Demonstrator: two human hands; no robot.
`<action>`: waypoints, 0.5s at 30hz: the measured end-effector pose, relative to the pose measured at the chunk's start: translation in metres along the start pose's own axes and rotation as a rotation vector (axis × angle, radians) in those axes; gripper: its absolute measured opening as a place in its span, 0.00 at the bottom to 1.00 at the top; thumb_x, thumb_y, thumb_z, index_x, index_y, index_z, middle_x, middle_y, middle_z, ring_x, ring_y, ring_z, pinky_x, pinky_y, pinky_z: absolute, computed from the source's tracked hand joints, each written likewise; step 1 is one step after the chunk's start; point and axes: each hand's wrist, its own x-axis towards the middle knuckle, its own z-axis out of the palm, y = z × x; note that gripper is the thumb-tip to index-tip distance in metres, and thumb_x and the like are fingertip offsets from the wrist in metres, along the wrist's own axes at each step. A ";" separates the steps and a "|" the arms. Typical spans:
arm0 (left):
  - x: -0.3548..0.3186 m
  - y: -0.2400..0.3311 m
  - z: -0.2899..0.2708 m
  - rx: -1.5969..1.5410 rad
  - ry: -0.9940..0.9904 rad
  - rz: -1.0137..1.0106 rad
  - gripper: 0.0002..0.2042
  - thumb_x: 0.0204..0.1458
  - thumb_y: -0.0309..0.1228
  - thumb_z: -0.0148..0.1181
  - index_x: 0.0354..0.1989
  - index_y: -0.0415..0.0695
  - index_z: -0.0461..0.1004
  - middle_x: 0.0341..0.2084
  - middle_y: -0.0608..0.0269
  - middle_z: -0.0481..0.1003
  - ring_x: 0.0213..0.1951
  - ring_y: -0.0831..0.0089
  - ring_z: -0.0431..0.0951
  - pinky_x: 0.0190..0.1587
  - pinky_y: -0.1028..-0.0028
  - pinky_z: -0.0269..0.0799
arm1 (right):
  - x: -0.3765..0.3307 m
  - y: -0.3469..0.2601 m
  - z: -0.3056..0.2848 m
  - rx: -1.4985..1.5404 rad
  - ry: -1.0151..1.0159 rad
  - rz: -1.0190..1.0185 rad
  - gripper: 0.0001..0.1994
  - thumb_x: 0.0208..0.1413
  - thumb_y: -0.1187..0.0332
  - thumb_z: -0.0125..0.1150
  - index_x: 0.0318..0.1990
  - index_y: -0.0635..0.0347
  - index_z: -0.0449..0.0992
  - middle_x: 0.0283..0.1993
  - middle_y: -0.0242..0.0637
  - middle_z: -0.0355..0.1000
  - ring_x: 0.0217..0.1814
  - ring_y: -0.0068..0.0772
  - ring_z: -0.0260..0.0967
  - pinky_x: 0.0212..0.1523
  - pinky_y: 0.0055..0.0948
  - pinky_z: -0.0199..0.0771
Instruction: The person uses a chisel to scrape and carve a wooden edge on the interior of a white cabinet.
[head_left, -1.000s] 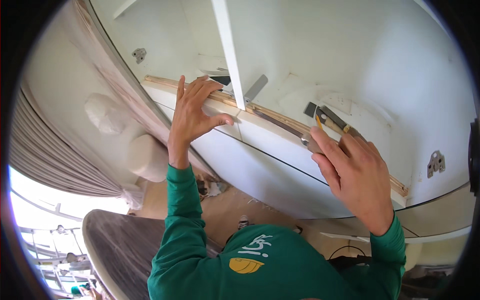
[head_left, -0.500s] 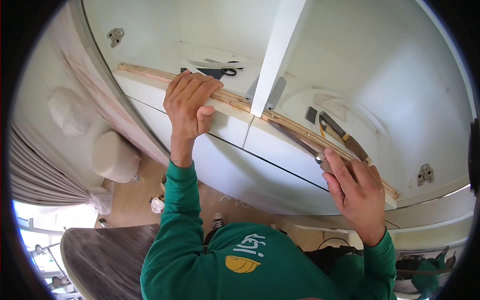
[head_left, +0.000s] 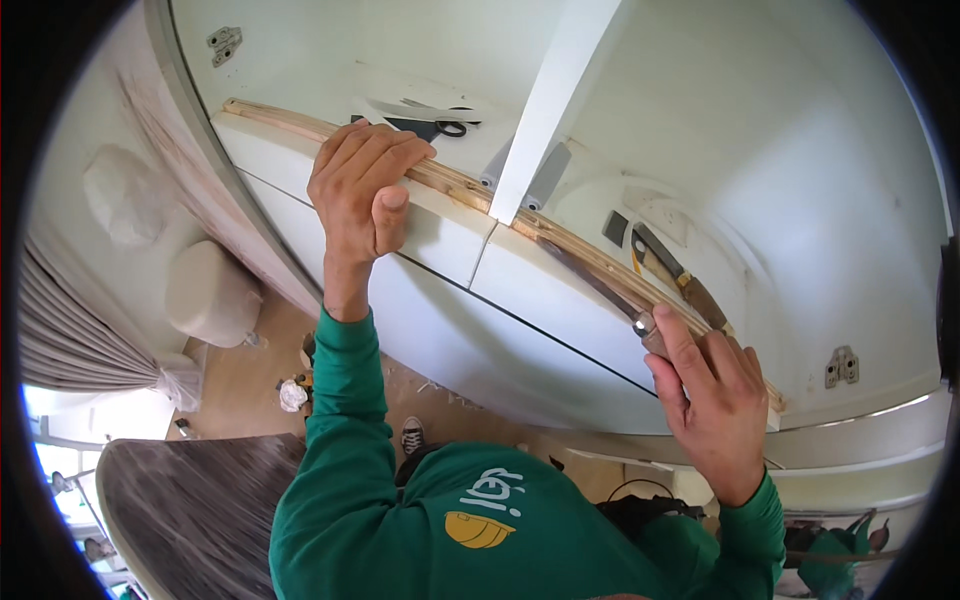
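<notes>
My right hand (head_left: 715,395) is closed around the handle of a file (head_left: 590,276), index finger stretched along it. The dark blade lies along the bare wooden edge (head_left: 455,184) of a white curved cabinet (head_left: 520,290), its tip just right of the white upright divider (head_left: 550,110). Further left, my left hand (head_left: 360,195) rests over the same edge. Its fingers bend across the wood and its thumb stands apart, holding no tool. Just beyond those fingers, black-handled scissors (head_left: 452,128) lie on the cabinet floor.
Inside the right compartment lie a wooden-handled tool (head_left: 690,285) and a small dark block (head_left: 615,227). Grey rolls (head_left: 548,178) stand by the divider. Metal hinges (head_left: 842,367) sit on the side walls. Behind me at left are a brown chair back (head_left: 200,510) and a curtain (head_left: 90,325).
The view has shifted slightly, so the whole scene sits a little further left and up. The file's tip remains near the divider, and both hands keep the same hold.
</notes>
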 end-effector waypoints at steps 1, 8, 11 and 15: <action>0.000 0.000 0.000 -0.006 -0.005 -0.003 0.34 0.77 0.54 0.33 0.36 0.46 0.87 0.35 0.58 0.86 0.41 0.53 0.86 0.60 0.51 0.78 | 0.001 -0.002 0.000 -0.007 -0.011 0.008 0.27 0.66 0.59 0.76 0.72 0.44 0.81 0.33 0.29 0.63 0.32 0.34 0.65 0.34 0.39 0.66; 0.000 -0.002 -0.002 0.003 -0.003 0.001 0.34 0.77 0.53 0.34 0.37 0.45 0.87 0.34 0.57 0.85 0.41 0.53 0.85 0.59 0.51 0.78 | -0.004 0.001 0.006 0.049 0.011 0.010 0.28 0.66 0.58 0.75 0.73 0.44 0.80 0.32 0.30 0.63 0.33 0.34 0.65 0.35 0.40 0.66; 0.000 0.005 0.003 0.007 0.004 -0.014 0.33 0.77 0.52 0.34 0.37 0.45 0.87 0.34 0.57 0.85 0.41 0.53 0.85 0.59 0.51 0.78 | -0.009 0.007 0.006 0.044 0.019 0.005 0.27 0.67 0.58 0.75 0.72 0.45 0.80 0.32 0.30 0.63 0.33 0.34 0.66 0.35 0.41 0.66; -0.001 0.006 -0.002 0.022 -0.005 -0.018 0.32 0.77 0.50 0.35 0.37 0.45 0.87 0.34 0.57 0.85 0.41 0.52 0.85 0.58 0.51 0.78 | 0.002 0.006 0.001 0.016 0.000 -0.027 0.27 0.67 0.58 0.75 0.72 0.45 0.80 0.32 0.30 0.64 0.33 0.34 0.66 0.35 0.39 0.66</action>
